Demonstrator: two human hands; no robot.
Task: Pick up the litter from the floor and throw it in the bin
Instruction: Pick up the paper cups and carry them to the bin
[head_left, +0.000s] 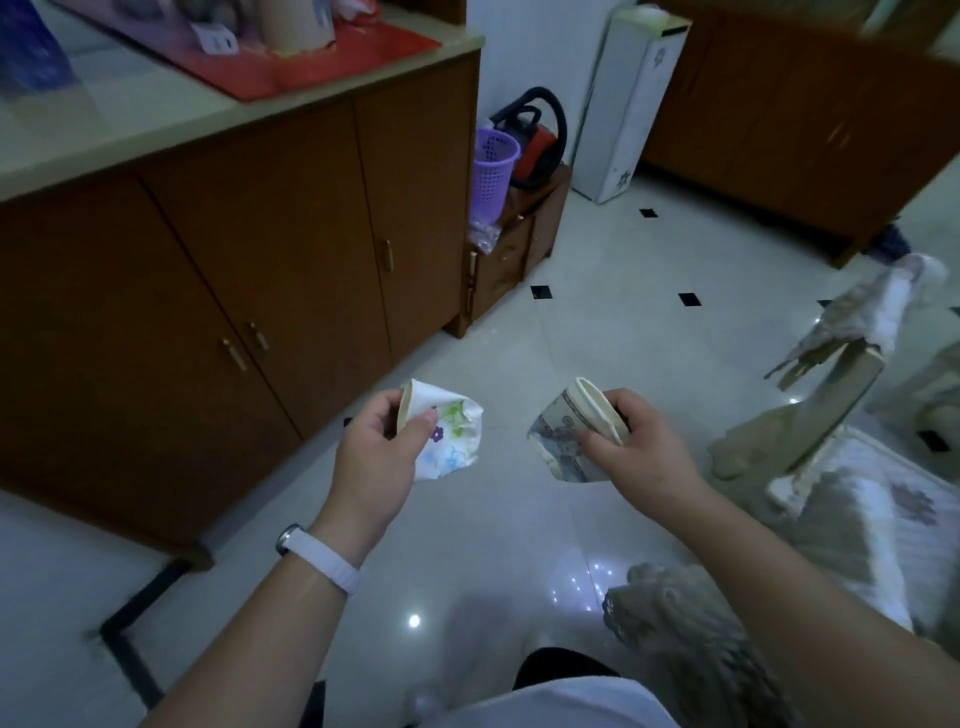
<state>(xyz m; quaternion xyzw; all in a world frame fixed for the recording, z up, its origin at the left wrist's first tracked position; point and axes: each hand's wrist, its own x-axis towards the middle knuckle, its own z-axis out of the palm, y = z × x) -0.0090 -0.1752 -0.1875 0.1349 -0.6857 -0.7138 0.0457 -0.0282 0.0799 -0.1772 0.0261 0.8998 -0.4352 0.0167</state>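
Carrying litter clear of the floor (597, 322) — crumpled flowered cup (460, 434) pinched in left hand (371, 454), flattened printed cup (563, 428) clamped in right hand (641, 444). Next, likely: walking to the purple basket (492, 174) well ahead — releasing both above it.

Your left hand (379, 452) pinches a crumpled white paper cup (457, 436) with a flower print, its mouth squashed. Your right hand (641, 441) grips a flattened patterned cup (563, 431), rim folded shut. The purple mesh bin (493, 174) stands upright, well apart from both.
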